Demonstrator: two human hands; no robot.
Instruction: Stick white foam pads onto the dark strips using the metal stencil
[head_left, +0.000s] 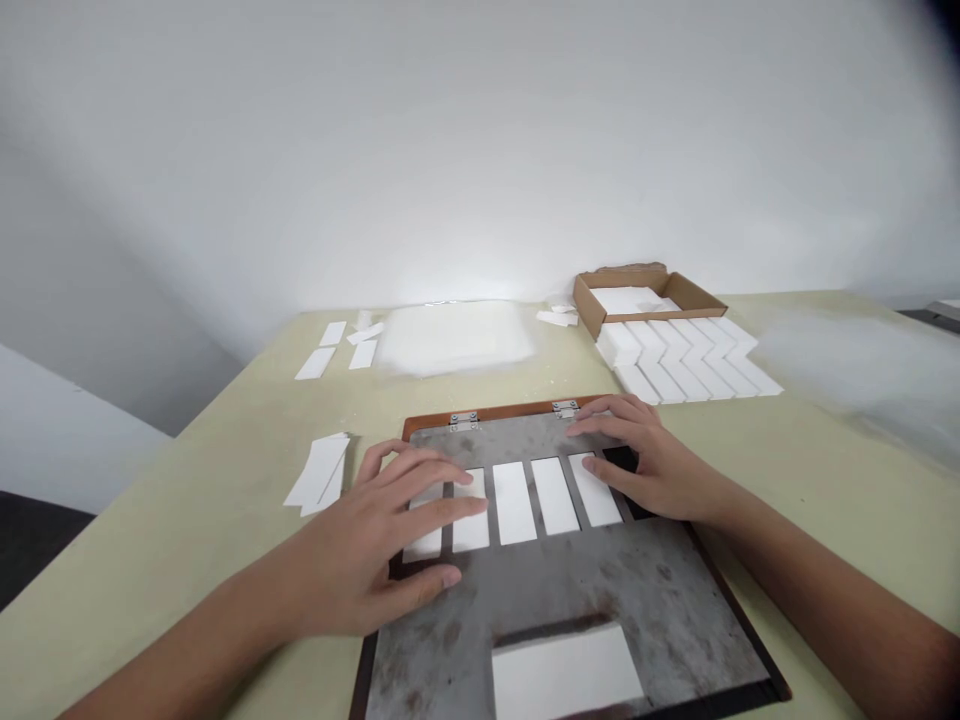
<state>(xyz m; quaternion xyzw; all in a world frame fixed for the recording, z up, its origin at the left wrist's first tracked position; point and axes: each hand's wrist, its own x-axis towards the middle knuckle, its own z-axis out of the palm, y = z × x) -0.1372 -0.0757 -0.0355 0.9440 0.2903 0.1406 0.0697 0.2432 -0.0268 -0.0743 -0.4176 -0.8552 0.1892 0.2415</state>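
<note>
A grey metal plate (540, 590), hinged at its far edge to a brown-edged base, lies in front of me. Across it runs a row of several slots showing white rectangular cards (514, 502); the far right slot (621, 460) looks black. My left hand (390, 530) is open, fingers spread over the two leftmost cards, partly hiding them. Stretched across the right end of the row is my open right hand (645, 455), its thumb at the rightmost white card (596, 490) and its fingers near the right hinge (565, 408). Neither hand grips anything. A larger white rectangle (566, 672) shows in the near opening.
Loose white cards (321, 472) lie left of the plate, with others (315, 363) farther back. A blurred whitish patch (457, 338) covers the table's back middle. At back right stands an open cardboard box (652, 293) behind neatly stacked white pieces (686, 360).
</note>
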